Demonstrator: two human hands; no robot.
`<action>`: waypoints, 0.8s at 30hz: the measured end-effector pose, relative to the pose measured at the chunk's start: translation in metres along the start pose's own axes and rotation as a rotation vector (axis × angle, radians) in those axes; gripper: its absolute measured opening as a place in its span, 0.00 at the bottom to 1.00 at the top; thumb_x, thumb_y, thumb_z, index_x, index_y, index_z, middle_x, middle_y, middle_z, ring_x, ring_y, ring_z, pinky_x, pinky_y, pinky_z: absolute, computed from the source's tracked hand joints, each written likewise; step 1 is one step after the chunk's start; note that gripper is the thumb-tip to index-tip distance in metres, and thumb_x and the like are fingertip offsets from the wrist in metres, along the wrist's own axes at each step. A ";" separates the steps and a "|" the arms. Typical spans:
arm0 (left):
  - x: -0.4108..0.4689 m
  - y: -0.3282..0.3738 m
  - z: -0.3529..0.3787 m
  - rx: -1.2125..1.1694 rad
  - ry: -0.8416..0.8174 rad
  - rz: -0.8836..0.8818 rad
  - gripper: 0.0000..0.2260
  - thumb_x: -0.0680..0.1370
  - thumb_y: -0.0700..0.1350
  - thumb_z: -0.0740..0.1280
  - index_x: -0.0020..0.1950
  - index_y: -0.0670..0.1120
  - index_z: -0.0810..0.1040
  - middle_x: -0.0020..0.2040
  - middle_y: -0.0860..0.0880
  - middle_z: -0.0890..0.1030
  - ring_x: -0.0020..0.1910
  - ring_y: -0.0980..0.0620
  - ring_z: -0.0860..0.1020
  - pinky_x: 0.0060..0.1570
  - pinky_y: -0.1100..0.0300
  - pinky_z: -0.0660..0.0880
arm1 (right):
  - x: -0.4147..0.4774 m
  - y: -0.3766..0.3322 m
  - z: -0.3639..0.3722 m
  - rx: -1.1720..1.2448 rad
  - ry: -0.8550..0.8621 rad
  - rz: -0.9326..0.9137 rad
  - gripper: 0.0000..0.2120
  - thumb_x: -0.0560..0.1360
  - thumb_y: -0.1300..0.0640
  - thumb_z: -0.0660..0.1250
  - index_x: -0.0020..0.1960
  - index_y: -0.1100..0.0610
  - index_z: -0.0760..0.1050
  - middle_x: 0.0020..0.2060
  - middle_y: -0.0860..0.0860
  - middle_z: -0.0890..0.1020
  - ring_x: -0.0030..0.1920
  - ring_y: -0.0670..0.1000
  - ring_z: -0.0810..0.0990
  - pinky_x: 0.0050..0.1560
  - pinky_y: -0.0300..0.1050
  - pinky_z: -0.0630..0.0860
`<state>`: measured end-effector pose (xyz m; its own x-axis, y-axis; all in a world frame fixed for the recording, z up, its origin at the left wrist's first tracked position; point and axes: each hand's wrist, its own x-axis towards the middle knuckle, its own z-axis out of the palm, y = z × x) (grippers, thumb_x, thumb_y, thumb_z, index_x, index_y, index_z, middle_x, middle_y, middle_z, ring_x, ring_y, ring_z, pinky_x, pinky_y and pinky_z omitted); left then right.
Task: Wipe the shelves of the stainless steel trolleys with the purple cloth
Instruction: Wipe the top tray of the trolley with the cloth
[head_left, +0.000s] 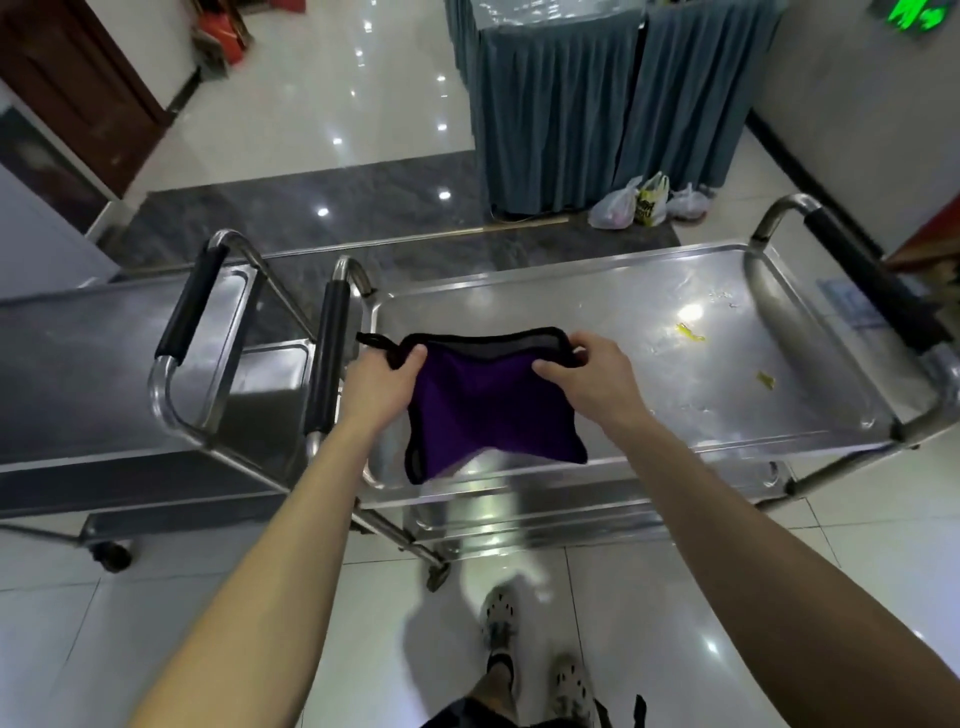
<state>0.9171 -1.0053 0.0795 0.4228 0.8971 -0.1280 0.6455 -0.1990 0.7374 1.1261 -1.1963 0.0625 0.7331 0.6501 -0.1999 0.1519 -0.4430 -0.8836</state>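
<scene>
"While the person stood over the two steel trolleys, where was the purple cloth (483, 410)?"

"It was held up in both hands, spread open above the near left end of the right trolley's top shelf (597, 306). The left hand (387, 376) pinched its top left corner, beside a black hanging loop. The right hand (592, 374) gripped the top right corner, fingers curled over the black edging. Whether the lower edge touched the steel, I could not tell."

"Had any wiping been done?"

"Little, if any, as far as I could judge. Yellow scraps (690, 332) lay on the right half of that shelf, with pale smears around them, well apart from the cloth. That suggested the top shelf had yet to be wiped."

"And the other trolley?"

"The left trolley (104, 364) stood just beside it, their black-gripped handles side by side. Its top shelf looked dull grey, but nothing showed whether it had been cleaned."

"So what was left to do?"

"By my reading, nearly everything. That meant the top shelf in front, the lower shelf (519, 514) beneath it, which showed only as a strip, and the left trolley's shelves. The cloth being stretched open suggested the person was readying it, at or near the very start of the job."
</scene>
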 end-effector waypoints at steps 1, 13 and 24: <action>0.006 -0.002 -0.008 0.002 -0.002 0.002 0.18 0.82 0.59 0.71 0.48 0.44 0.82 0.46 0.45 0.85 0.50 0.42 0.84 0.53 0.47 0.81 | 0.007 -0.004 -0.002 0.016 -0.005 0.019 0.14 0.75 0.48 0.81 0.56 0.52 0.82 0.49 0.50 0.86 0.50 0.52 0.86 0.48 0.51 0.85; 0.031 0.019 -0.004 -0.412 -0.590 -0.015 0.09 0.84 0.47 0.69 0.61 0.47 0.85 0.53 0.45 0.89 0.54 0.41 0.88 0.48 0.50 0.87 | 0.031 -0.058 0.076 0.135 -0.314 0.055 0.33 0.70 0.30 0.78 0.62 0.53 0.80 0.55 0.54 0.86 0.51 0.53 0.88 0.54 0.54 0.87; 0.057 -0.070 0.017 -0.729 -0.603 -0.381 0.37 0.73 0.33 0.77 0.80 0.45 0.69 0.65 0.40 0.85 0.61 0.42 0.85 0.67 0.46 0.81 | 0.056 -0.024 0.087 0.448 -0.365 0.140 0.17 0.71 0.57 0.72 0.60 0.54 0.83 0.53 0.53 0.88 0.56 0.55 0.86 0.56 0.52 0.83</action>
<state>0.9065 -0.9470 0.0094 0.6504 0.4624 -0.6026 0.3446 0.5273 0.7766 1.1063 -1.0956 0.0360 0.4381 0.8097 -0.3904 -0.2825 -0.2883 -0.9149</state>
